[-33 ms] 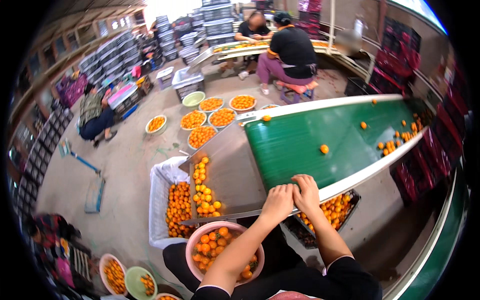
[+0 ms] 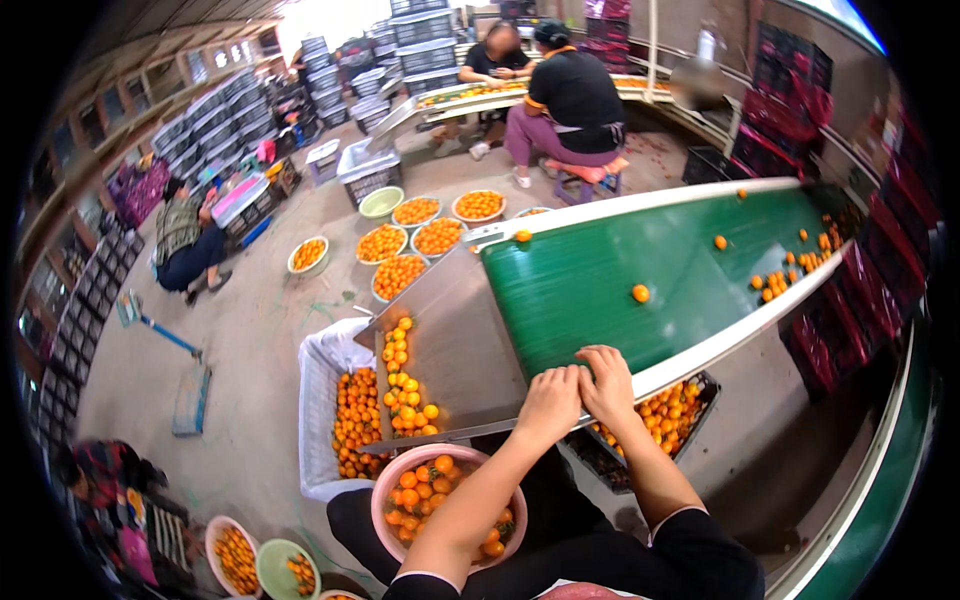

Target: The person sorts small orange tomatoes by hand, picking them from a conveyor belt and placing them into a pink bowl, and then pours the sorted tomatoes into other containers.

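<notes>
At the near edge of a green conveyor belt [image 2: 600,265], my left hand [image 2: 552,403] and my right hand [image 2: 606,385] meet side by side. Their fingers are bent and pressed close; whatever lies between them is hidden. Small orange fruits that look like cherry tomatoes [image 2: 641,293] lie scattered on the belt, more of them at its far right end. Left of my hands, a metal chute [image 2: 455,345] slopes off the belt, with a row of fruits [image 2: 405,390] along its lower edge. Beneath my left forearm, a pink basin [image 2: 385,480] holds larger orange fruits.
A white-lined crate [image 2: 312,420] of fruits stands under the chute, and a black crate [image 2: 704,425] below the belt. Fruit-filled bowls [image 2: 397,277] sit on the floor beyond. Two people [image 2: 572,105] sit at another line; others crouch at left. Wrapped crates [image 2: 840,320] flank the right.
The whole view has shifted slightly. My hands stay together at the belt's edge, and the fruits keep nearly the same places.
</notes>
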The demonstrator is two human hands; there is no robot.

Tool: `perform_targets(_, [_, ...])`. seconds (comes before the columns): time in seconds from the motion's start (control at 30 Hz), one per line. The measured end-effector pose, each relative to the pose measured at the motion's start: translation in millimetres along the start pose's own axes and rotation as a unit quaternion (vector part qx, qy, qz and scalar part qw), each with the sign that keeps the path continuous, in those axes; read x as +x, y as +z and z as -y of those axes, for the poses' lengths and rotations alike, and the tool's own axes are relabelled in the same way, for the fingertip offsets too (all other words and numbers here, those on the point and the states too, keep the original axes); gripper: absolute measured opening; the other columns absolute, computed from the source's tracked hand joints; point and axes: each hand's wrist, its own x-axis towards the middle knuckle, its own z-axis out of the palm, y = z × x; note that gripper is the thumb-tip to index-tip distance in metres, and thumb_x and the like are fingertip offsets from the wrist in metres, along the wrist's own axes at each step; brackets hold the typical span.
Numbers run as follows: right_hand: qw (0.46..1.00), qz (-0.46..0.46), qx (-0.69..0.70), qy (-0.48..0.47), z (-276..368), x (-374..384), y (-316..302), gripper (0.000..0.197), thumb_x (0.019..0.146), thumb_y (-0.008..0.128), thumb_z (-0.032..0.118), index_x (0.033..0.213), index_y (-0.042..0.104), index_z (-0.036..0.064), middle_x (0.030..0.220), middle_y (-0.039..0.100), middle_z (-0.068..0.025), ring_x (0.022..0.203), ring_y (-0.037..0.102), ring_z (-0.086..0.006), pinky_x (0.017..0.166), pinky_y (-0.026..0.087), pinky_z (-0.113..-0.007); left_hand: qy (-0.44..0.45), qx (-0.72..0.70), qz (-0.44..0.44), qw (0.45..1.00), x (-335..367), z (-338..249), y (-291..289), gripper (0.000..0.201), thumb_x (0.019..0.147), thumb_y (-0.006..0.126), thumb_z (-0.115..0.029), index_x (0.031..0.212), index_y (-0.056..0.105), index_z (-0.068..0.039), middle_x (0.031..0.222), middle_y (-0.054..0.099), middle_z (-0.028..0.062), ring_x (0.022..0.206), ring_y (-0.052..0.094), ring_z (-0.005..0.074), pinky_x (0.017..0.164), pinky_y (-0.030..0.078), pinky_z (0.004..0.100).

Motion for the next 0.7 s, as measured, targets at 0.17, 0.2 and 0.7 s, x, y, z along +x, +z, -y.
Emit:
perform_targets(0.17, [1.0, -0.025, -0.001, -0.01, -5, -3, -3, 0.017, 0.079, 0.061, 0.009, 0.095, 0.064, 0.0044, 0.099, 0.065, -0.0114, 0.103, 0.058, -0.0314, 0.089, 0.047, -0.042, -0.005, -0.002, 0.011, 1.0, 3, -4, 4, 0.016, 0.087, 0.05, -0.012, 0.098, 0.055, -0.001, 0.095, 0.062, 0.0187, 0.095, 0.058, 0.0365, 0.085, 0.046, 0.0474])
perform_targets(0.2, [0.999, -0.03, -0.001, -0.015, -6, -2, -3, 0.017, 0.078, 0.062, 0.009, 0.095, 0.064, 0.0043, 0.099, 0.065, -0.0112, 0.103, 0.058, -0.0312, 0.089, 0.047, -0.042, -0.003, -0.001, 0.002, 1.0, 3, -5, 4, 0.015, 0.087, 0.05, -0.011, 0.097, 0.055, -0.001, 0.095, 0.061, 0.0186, 0.096, 0.058, 0.0367, 0.085, 0.046, 0.0474])
perform_targets(0.7, [0.991, 0.093, 0.093, -0.018, -19, -3, -21, 0.019, 0.079, 0.064, 0.004, 0.097, 0.064, 0.0024, 0.104, 0.064, -0.0137, 0.107, 0.057, -0.033, 0.093, 0.046, -0.042, 0.029, 0.041, -0.022, 0.998, -1, -9, 2, 0.022, 0.085, 0.056, -0.009, 0.104, 0.059, 0.002, 0.107, 0.061, 0.0176, 0.106, 0.057, 0.0336, 0.095, 0.045, 0.0432])
